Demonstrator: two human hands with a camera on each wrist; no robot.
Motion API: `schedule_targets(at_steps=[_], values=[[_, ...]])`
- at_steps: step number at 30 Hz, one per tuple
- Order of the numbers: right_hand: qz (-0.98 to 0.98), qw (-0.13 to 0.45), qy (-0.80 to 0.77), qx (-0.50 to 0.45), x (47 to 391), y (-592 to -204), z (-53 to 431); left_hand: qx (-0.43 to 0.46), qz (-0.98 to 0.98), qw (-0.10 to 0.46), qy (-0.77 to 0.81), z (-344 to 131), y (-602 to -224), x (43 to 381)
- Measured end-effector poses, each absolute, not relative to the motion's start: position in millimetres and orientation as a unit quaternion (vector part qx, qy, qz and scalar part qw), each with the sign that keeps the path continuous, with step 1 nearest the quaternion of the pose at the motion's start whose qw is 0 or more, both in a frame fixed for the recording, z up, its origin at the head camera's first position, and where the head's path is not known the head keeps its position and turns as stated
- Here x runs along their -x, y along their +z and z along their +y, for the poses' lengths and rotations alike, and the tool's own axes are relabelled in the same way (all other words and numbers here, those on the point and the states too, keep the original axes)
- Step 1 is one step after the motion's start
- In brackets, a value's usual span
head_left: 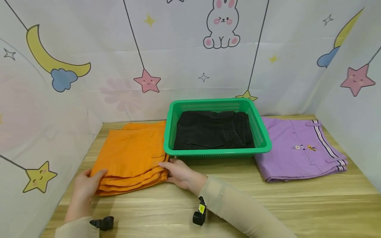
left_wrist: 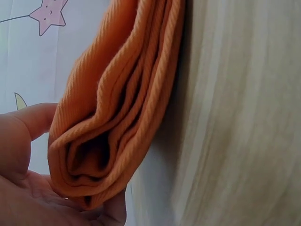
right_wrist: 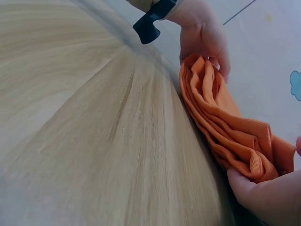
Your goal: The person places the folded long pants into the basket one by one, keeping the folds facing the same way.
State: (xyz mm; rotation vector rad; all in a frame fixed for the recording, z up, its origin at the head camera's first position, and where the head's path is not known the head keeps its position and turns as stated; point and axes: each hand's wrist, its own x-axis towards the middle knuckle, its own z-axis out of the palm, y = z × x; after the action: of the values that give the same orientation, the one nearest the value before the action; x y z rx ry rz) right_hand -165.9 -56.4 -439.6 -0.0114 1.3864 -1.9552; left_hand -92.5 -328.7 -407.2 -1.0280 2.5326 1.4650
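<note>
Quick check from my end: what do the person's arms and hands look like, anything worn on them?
The left hand and right hand are bare, without gloves. Left sleeve and right sleeve are plain beige. A black left wrist device and black right wrist device show; the right one carries a yellow marking.

Wooden table (head_left: 238,173) bears orange cloth (head_left: 131,150), basket (head_left: 217,152), purple cloth (head_left: 285,158)

A booth-like tabletop set-up, shown by cartoon-printed sheets (head_left: 178,49) walling 3 sides of a wood-grain table (head_left: 297,205).
</note>
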Motion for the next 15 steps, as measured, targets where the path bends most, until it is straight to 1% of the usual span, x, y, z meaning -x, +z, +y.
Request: schedule_targets(at_steps=[10, 15], values=[[0.565, 0.347, -0.748, -0.028, 170, -440, -74, 0.323, 0.815, 0.020, 0.481, -329, -414, 92], [0.579, 0.347, -0.737, -0.019, 172, -440, -79, 0.327, 0.811, 0.015, 0.485, -330, -415, 92]])
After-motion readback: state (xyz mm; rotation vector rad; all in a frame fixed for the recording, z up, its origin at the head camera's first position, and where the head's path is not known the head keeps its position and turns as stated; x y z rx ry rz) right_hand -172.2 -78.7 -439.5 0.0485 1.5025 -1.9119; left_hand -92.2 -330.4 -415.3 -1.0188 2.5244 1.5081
